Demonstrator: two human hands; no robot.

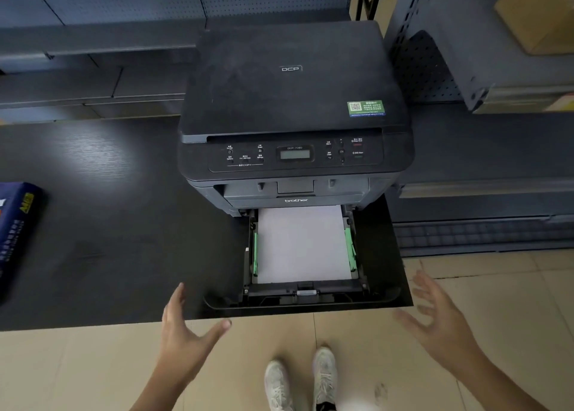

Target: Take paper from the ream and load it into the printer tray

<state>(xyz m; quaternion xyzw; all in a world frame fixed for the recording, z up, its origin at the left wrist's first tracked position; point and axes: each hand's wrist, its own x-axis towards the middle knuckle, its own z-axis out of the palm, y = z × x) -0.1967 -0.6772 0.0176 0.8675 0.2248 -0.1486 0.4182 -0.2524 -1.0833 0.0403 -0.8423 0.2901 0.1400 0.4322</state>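
Note:
A black printer (292, 99) stands on a dark table. Its paper tray (217, 303) is pulled out toward me, and white paper (302, 244) lies flat in it between green side guides. A blue-wrapped ream (17, 224) rests at the table's far left edge, partly cut off. My left hand (183, 333) hovers open just left of the tray's front corner, fingers spread. To the right of the tray, over the floor, my right hand (435, 311) is open too. Neither hand touches the tray or holds anything.
The dark table (108, 239) ends at a front edge just under the tray. Grey metal shelving (435, 53) rises behind and to the right, with a cardboard box (540, 16) on it. My white shoes (304, 379) stand on the tiled floor below.

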